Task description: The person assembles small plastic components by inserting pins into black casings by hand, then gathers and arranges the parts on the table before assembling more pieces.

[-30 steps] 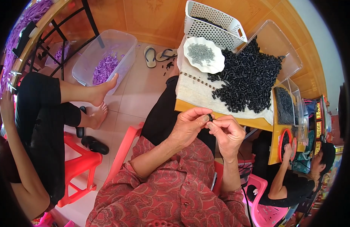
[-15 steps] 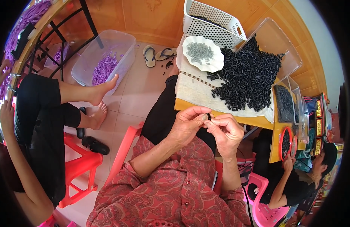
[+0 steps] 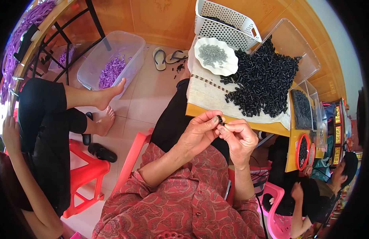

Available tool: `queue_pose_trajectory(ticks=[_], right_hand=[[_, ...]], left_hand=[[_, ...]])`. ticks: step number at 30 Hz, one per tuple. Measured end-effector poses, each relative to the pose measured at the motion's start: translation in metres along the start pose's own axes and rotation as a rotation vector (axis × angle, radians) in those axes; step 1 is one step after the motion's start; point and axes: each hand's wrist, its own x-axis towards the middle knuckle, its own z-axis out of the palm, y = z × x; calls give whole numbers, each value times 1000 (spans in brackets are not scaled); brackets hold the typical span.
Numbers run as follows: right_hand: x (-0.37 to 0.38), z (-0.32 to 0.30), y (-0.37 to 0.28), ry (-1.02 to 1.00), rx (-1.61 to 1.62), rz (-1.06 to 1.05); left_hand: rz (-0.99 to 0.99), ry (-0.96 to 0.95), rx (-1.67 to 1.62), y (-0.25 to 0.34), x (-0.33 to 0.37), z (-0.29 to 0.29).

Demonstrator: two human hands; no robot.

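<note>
Just off the table's near edge, a small black plastic piece (image 3: 220, 119) is pinched between the fingertips of my left hand (image 3: 200, 129). My right hand (image 3: 239, 139) has its thumb and forefinger pressed together against the lower end of the same piece. What else those right fingertips may grip is too small to make out. Beyond my hands, a big heap of similar short black pieces (image 3: 264, 79) covers the cloth (image 3: 206, 93) on the table. A white scalloped dish (image 3: 232, 68) of small clear pieces (image 3: 212, 55) stands left of the heap.
A white perforated basket (image 3: 224, 30) and a clear tipped bin (image 3: 308, 59) stand behind the heap. At left sit a barefoot person (image 3: 45, 119) and a bin of purple strips (image 3: 130, 75). Another person (image 3: 312, 195) sits at right beside a red round tray (image 3: 302, 151).
My fingers have shifted slightly around the black piece, which shows more now. The right-hand person's hand has dropped from the red tray. The whole view has slid a little.
</note>
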Motion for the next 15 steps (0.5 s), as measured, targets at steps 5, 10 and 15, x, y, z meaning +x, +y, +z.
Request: queue_pose_trajectory(ticks=[5,10,15], right_hand=[[0,-2,4,-6,-24,-14],[0,-1,3,-2,-37,-24],[-1,-2,5,13,-82,-70]], left_hand=[[11,14,7,-2,0,0],[48,14,38,-3,-1,2],[54,-32,61,-4,-1,-1]])
